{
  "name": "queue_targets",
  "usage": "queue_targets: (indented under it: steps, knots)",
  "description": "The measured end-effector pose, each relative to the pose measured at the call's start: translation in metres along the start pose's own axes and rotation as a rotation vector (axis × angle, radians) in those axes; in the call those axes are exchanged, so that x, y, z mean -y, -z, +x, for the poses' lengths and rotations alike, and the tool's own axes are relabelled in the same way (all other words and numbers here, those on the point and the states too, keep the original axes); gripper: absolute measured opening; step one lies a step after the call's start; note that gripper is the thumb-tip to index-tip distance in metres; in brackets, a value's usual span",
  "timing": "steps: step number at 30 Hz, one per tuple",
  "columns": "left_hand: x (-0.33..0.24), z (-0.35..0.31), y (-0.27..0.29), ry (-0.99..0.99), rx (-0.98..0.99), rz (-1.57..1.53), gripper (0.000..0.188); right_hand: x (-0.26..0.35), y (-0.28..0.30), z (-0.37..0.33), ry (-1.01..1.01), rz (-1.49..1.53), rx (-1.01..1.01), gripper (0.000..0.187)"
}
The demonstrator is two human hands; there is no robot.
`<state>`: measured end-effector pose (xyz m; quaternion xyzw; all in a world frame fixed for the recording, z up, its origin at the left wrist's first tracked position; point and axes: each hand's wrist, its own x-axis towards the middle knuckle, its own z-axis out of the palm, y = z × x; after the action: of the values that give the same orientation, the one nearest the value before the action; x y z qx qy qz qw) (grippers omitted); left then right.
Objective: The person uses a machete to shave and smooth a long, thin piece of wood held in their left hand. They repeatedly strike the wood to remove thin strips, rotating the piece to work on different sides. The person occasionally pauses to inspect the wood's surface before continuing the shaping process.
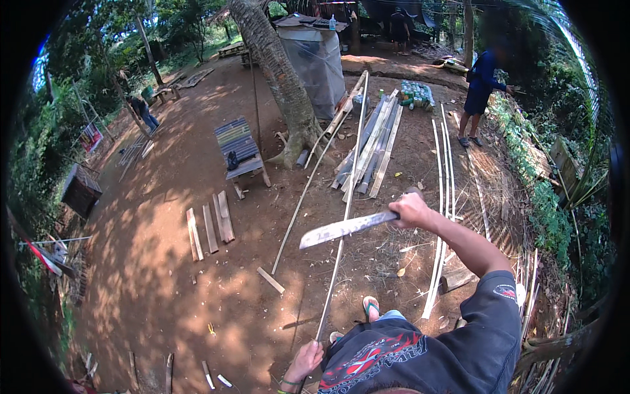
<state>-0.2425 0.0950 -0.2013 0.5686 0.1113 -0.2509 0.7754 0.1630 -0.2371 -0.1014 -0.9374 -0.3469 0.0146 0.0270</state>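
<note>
In my right hand (411, 211), held out in front of me, is the dark handle of a machete (326, 234). Its broad blade points left and crosses over a long bamboo strip (333, 276); whether the two touch I cannot tell. My left hand (307, 360), low and close to my body, has its fingers closed round the near end of that strip. From there the strip runs away from me toward the pile of boards beyond. Another thin strip (293, 220) slants along the ground to its left.
Boards and planks (371, 147) lie piled ahead, beside a tree trunk (283, 72). A slatted bench (239, 152) stands left of it. Short boards (210, 228) rest on the dirt. Long bamboo strips (440, 229) lie to my right. A person (482, 82) stands at the far right.
</note>
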Motion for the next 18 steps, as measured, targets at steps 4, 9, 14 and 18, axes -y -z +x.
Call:
queue_targets:
  steps: [4, 9, 14, 18]
  knots:
    - [0.022, -0.025, 0.011, 0.003, 0.001, -0.127, 0.041, -0.122, 0.047, 0.018, -0.685, 0.025, -0.381, 0.029]
    - [0.036, -0.019, 0.022, -0.004, -0.106, -0.026, 0.039, -0.061, 0.006, 0.012, -0.577, 0.618, -0.408, 0.032]
    - [0.047, 0.026, 0.032, -0.206, -0.381, 0.47, 0.034, 0.104, -0.031, 0.003, -0.376, 1.548, -0.356, 0.033]
    - [0.05, 0.051, 0.024, -0.257, -0.532, 0.635, 0.035, 0.167, -0.043, 0.012, -0.212, 1.714, -0.453, 0.027]
